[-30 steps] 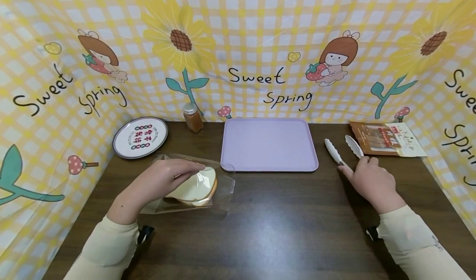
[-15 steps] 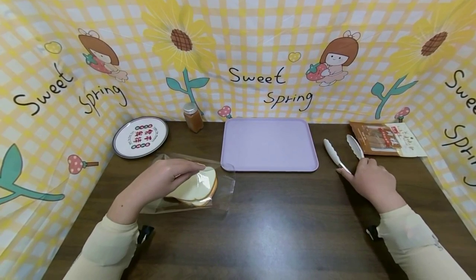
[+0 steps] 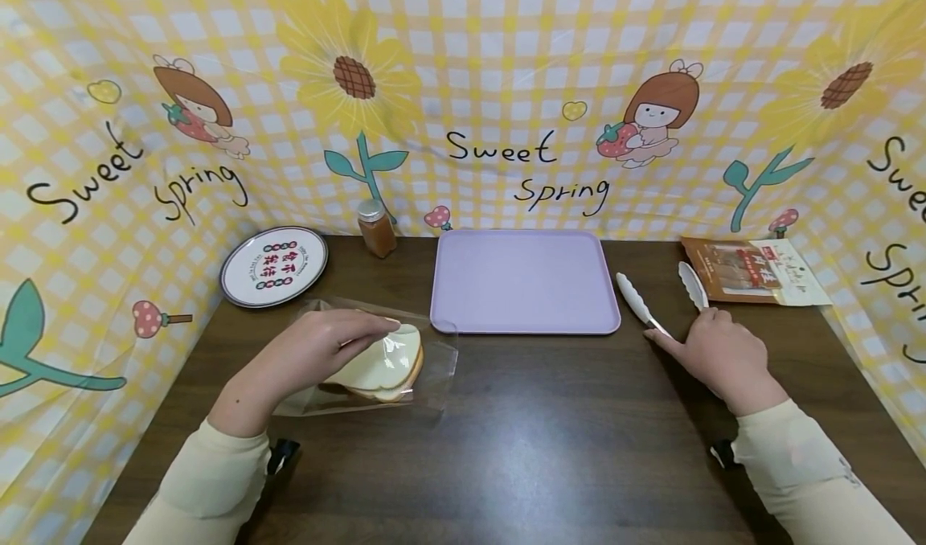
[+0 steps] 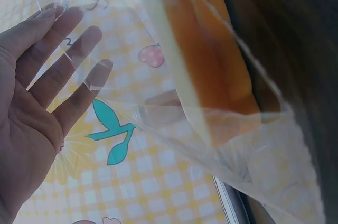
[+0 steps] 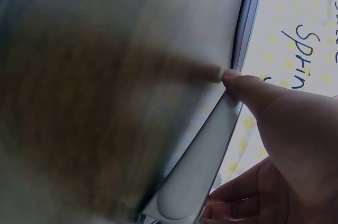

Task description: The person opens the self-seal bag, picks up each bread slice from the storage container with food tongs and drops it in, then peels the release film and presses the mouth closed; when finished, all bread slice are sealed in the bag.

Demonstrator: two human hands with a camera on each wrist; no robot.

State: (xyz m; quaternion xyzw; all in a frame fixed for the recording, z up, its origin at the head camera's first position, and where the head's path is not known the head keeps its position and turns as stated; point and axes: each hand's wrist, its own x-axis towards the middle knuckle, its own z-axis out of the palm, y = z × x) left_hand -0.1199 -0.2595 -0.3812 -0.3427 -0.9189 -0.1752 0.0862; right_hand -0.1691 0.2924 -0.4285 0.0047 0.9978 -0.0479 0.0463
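Note:
On the left, two stacked slices of bread (image 3: 387, 364) lie in a clear plastic bag (image 3: 437, 368). My left hand (image 3: 329, 344) is over the bag, its thumb and forefinger pinching the film near the top of the bread. The left wrist view shows its other fingers (image 4: 87, 49) stretched out behind the film, beside the thick brown crust (image 4: 206, 65). My right hand (image 3: 727, 356) holds a pair of tongs (image 3: 638, 300) with pale scalloped tips, thumb on one arm, fingers on the other. The arms are spread wide, with nothing between the tips. In the right wrist view the thumb presses along a smooth tong arm (image 5: 195, 160).
A lilac tray (image 3: 524, 284) lies at the back middle of the dark wooden table (image 3: 521, 448). A white plate (image 3: 275, 268) with red lettering and a spice jar (image 3: 377, 230) stand at the back left. Beyond the tongs lies a brown-and-white food packet (image 3: 755, 272).
The tongs' arms have spread farther apart, the left tip moving toward the tray as my right thumb shifts left. My left hand and the bagged bread stay in place.

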